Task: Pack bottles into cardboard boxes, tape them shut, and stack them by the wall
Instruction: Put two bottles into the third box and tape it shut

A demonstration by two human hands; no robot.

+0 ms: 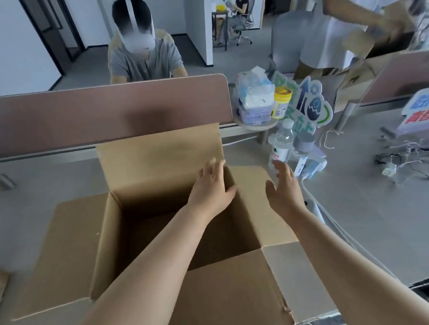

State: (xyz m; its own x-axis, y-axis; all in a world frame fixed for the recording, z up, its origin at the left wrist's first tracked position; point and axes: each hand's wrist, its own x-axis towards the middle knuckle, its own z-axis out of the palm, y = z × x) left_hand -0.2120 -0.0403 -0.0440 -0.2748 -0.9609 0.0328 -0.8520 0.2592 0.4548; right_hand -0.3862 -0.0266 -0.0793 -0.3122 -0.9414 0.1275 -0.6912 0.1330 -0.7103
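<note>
Just beyond the empty, spread-fingered right hand [285, 190], the bottle [282, 143] stands upright on the tabletop [375, 215] right of the open cardboard box [228, 287], over whose far corner the left hand [213, 187] lies open.

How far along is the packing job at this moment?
Done: the cardboard box stands on the desk with its flaps open. In hand: the left hand, open, is at the box's far right corner; the right hand, open, is close to a water bottle beside the box, not gripping it. Left: no bottle shows inside, so packing, taping and stacking remain.
</note>
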